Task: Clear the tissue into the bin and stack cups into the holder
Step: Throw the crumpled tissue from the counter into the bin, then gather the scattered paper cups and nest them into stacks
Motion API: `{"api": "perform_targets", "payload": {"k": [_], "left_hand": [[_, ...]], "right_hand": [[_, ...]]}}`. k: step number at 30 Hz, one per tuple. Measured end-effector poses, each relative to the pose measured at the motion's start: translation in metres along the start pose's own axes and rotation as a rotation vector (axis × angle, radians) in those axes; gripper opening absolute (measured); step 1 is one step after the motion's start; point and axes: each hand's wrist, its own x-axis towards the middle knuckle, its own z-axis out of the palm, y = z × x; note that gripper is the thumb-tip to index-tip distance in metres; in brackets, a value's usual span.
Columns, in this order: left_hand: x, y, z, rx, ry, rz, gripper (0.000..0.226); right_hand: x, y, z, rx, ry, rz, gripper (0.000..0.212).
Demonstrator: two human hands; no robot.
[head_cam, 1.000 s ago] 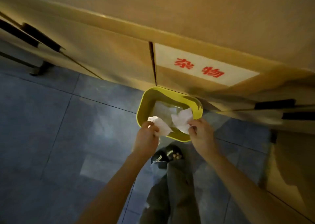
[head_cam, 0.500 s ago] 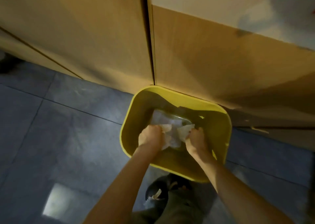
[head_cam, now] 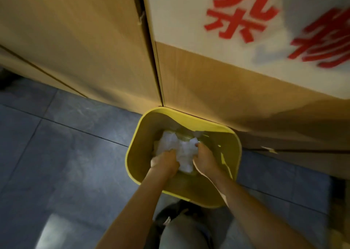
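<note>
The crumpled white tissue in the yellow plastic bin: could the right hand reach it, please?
Probably yes: the right hand is already inside the open yellow plastic bin, against the crumpled white tissue, nothing between.

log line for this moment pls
step: bin tissue | left hand: in bin, on tissue | right hand: in bin, on tissue | cups: not in view

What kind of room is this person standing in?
Probably an indoor storage or utility corner, perhaps in an office or shop. Wooden cabinet doors carry a white label with red Chinese characters, the floor is grey tile, and a yellow bin sits against the cabinets.
</note>
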Motion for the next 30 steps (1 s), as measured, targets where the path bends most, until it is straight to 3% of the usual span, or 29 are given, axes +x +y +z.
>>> {"api": "perform_targets", "payload": {"k": [3,10,17,22,27,30], "left_hand": [[-0.052,0.004,-0.024,-0.074,0.108,0.045,0.036],[-0.225,0.027,-0.109,-0.202,0.353,0.223,0.028],[-0.357,0.071,-0.198,-0.286,0.564,0.41,0.024],[-0.402,0.125,-0.254,-0.38,0.684,0.578,0.022],[-0.405,0.182,-0.291,-0.311,0.773,0.666,0.027],[-0.389,0.207,-0.303,-0.185,0.756,0.667,0.044]], "right_hand": [[-0.049,-0.035,-0.046,-0.03,0.04,-0.1,0.023],[-0.187,-0.124,-0.179,-0.213,0.029,-0.255,0.028],[-0.309,-0.201,-0.298,-0.049,0.446,-0.385,0.027],[-0.337,-0.226,-0.367,0.104,0.601,-0.433,0.02],[-0.323,-0.228,-0.422,0.075,0.633,-0.38,0.024],[-0.298,-0.22,-0.448,0.076,0.589,-0.332,0.029]]}}
